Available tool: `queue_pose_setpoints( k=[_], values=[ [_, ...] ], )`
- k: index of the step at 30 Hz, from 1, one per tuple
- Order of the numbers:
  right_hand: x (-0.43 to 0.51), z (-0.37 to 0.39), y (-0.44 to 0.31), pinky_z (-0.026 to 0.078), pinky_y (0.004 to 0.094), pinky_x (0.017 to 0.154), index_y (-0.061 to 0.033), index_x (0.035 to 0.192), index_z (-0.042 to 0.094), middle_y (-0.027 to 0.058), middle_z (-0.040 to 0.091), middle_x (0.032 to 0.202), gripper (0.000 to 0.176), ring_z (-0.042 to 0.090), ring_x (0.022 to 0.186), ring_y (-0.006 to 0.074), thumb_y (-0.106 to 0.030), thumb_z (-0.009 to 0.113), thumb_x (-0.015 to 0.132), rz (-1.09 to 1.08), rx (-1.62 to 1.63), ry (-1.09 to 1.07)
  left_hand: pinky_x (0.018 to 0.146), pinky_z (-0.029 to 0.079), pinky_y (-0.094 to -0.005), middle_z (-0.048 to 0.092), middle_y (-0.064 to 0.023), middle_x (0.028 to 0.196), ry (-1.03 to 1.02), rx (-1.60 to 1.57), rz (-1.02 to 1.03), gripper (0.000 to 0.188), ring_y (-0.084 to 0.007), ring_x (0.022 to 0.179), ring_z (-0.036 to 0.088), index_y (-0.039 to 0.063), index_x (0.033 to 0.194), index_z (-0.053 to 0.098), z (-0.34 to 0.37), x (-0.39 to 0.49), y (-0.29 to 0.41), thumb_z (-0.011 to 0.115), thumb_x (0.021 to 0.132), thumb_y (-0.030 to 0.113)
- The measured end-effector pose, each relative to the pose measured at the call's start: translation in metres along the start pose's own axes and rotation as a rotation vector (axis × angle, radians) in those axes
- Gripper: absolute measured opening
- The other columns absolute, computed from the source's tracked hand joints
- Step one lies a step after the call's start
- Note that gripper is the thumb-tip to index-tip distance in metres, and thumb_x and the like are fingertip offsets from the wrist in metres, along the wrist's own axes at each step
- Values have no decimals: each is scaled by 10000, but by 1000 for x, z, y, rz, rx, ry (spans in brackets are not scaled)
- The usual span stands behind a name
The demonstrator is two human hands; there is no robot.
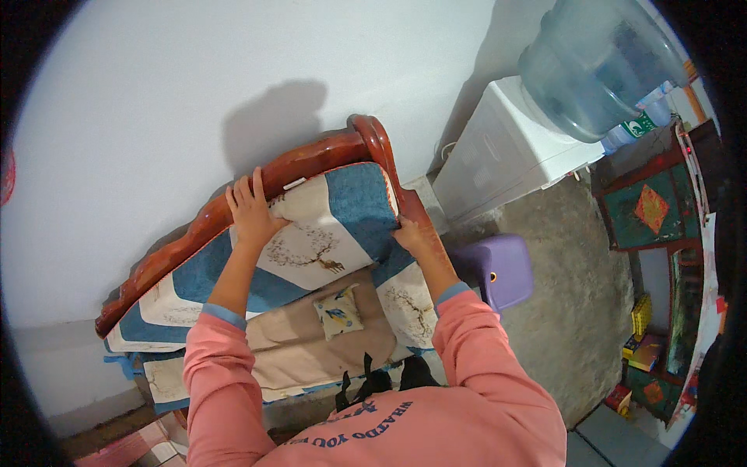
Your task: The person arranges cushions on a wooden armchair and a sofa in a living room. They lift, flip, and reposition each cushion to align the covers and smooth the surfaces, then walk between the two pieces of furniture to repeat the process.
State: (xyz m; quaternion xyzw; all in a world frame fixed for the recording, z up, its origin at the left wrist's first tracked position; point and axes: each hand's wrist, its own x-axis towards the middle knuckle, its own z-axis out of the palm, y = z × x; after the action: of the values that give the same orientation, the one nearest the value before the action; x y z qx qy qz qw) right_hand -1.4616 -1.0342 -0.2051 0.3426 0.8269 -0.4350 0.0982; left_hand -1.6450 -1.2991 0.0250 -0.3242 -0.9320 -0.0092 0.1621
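A sofa with a carved, glossy wooden top rail (327, 153) stands against the wall before me. A blue and cream sofa cover (309, 245), printed with trees and deer and edged in red-and-white piping, hangs over its backrest. My left hand (252, 211) lies spread on it, fingertips at the wooden rail and thumb across the cream cloth. At the cover's upper right corner, my right hand (411, 234) grips the piped edge beside the wooden side frame; its fingertips are partly hidden. A small white strip (295, 184) sits between cover and rail.
A patterned cushion (338, 314) lies on the beige seat (286, 341). Right of the sofa stand a purple plastic stool (508, 271) and a white water dispenser (496, 152) bearing a large bottle (583, 70). A green-and-red cabinet (648, 204) lines the far right.
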Motion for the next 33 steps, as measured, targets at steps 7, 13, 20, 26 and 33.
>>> queue_pose_setpoints(
  k=[7, 13, 20, 26, 33],
  values=[
    [31, 30, -3, 416, 401, 987, 2, 1273, 465, 268, 580, 1178, 549, 516, 1160, 424, -120, 598, 754, -106, 259, -244, 1117, 187, -530, 388, -217, 1341, 8, -37, 6, 1276, -377, 1277, 363, 48, 1458, 214, 2, -2, -7, 892, 448, 435],
    [38, 63, -11, 433, 418, 964, 27, 1243, 475, 263, 566, 1197, 534, 522, 1153, 409, -31, 568, 720, -126, 364, 25, 1116, 192, -529, 395, -199, 1327, -46, 13, -18, 1219, -357, 1285, 355, 53, 1451, 240, 5, -4, -9, 885, 472, 389],
    [-17, -14, -65, 449, 453, 921, -65, 1291, 486, 209, 575, 1162, 591, 529, 1111, 406, 40, 579, 716, -439, 344, 481, 1122, 192, -516, 392, -178, 1324, -27, 0, 9, 1205, -338, 1287, 355, 73, 1456, 243, 5, 0, -12, 869, 491, 429],
    [-21, -47, -93, 458, 408, 907, -56, 1248, 542, 198, 601, 1173, 531, 567, 1084, 355, -78, 724, 750, -601, 391, 209, 1126, 195, -513, 387, -167, 1328, 1, 3, -22, 1212, -332, 1291, 353, 81, 1459, 240, 7, -2, -11, 872, 480, 412],
    [20, -47, -93, 476, 439, 887, -64, 1241, 552, 201, 647, 1085, 566, 593, 1047, 398, -191, 780, 739, -447, 232, -17, 1132, 188, -513, 384, -162, 1339, 40, 6, -37, 1215, -322, 1299, 347, 88, 1466, 240, 10, 1, -2, 876, 474, 380]
  ],
)
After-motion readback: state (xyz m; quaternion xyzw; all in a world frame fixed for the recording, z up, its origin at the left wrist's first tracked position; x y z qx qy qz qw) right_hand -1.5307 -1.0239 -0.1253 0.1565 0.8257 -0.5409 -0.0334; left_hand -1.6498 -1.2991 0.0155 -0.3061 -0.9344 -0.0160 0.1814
